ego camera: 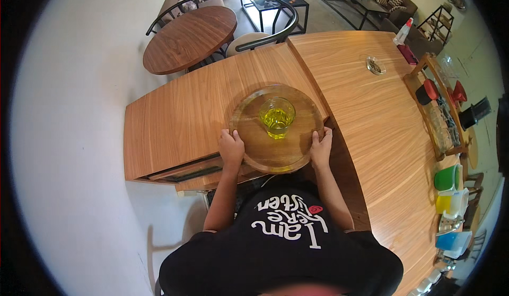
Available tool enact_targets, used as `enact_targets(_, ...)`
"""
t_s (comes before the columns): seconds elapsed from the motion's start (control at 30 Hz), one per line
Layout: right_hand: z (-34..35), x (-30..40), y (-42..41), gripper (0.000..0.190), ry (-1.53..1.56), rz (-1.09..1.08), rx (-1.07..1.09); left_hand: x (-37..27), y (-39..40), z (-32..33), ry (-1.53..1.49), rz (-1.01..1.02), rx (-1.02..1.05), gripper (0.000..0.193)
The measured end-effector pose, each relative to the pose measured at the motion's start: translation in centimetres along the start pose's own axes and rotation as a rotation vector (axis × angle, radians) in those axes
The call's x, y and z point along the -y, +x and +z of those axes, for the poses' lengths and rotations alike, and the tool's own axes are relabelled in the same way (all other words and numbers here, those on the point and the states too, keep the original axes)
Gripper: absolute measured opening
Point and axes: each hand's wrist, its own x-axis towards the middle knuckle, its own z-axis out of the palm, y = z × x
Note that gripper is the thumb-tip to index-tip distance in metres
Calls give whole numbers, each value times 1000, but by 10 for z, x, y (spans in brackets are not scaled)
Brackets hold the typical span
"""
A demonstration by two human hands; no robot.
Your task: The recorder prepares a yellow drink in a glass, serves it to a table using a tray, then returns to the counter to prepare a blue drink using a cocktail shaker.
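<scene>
A round wooden tray (278, 155) is held level between my two hands in front of my body. My left hand (232, 147) grips its left rim, thumb on top and fingers underneath. On the opposite side my right hand (321, 147) grips the right rim the same way. A clear drinking glass (277, 117) stands upright on the tray, a little behind its middle, partly filled with yellow-green liquid. Below the tray's far part lies the wooden counter (179, 125); whether the tray touches it I cannot tell.
A higher wooden counter (358, 109) runs along the right, bearing a glass ashtray (375, 65), a spray bottle (403, 31), a wooden rack (437, 137) and coloured containers (447, 178). Beyond are a round table (191, 39) and a black-framed chair (274, 37). A white wall (79, 137) bounds the left.
</scene>
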Motion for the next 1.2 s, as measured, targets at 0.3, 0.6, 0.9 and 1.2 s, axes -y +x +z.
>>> enact_targets(0.3, -11, 18, -26, 22, -9, -5, -57, 23, -20, 7, -427, 39, -48, 20)
enact_targets(0.6, -36, 22, -54, 23, -63, -42, -92, 13, -38, -9, -774, -68, 106, 11)
enact_targets(0.9, -75, 34, -97, 22, -49, -28, -236, -12, -59, -26, -1162, -188, 465, 11)
enact_targets(1.2, -116, 61, -152, 18, -42, 16, -382, -48, -101, -48, -1283, -249, 675, 18)
